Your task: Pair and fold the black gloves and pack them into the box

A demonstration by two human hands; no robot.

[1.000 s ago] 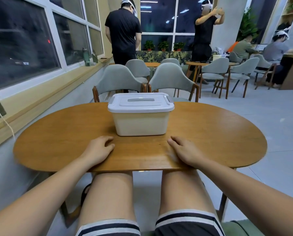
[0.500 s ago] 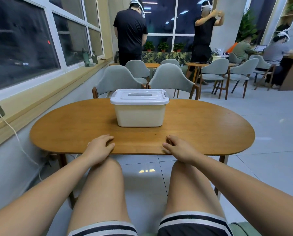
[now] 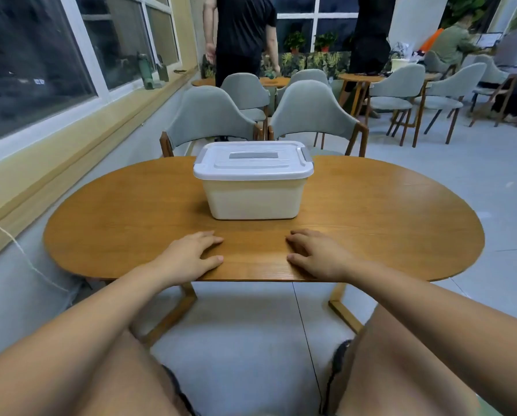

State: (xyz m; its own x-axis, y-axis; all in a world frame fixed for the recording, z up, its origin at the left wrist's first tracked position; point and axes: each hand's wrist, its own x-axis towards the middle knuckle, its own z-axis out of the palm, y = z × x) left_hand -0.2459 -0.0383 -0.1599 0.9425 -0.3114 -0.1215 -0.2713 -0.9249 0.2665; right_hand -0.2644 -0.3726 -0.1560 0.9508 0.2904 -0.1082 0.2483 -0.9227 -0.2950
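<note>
A cream plastic box (image 3: 252, 199) with a white lid (image 3: 252, 163) closed on it stands in the middle of the oval wooden table (image 3: 386, 223). My left hand (image 3: 191, 256) rests flat on the table's near edge, left of the box, fingers relaxed and holding nothing. My right hand (image 3: 317, 255) lies flat on the near edge to the right, also holding nothing. No black gloves are in view.
Two grey chairs (image 3: 209, 115) stand behind the table. A window sill (image 3: 71, 139) runs along the left wall. Two people in black (image 3: 242, 34) stand further back near other tables and chairs (image 3: 395, 94). My bare knees are below the table edge.
The camera has pulled back and risen, so the table looks farther and my knees have come out from under it. Both hands stay flat on the near edge. The box has not moved.
</note>
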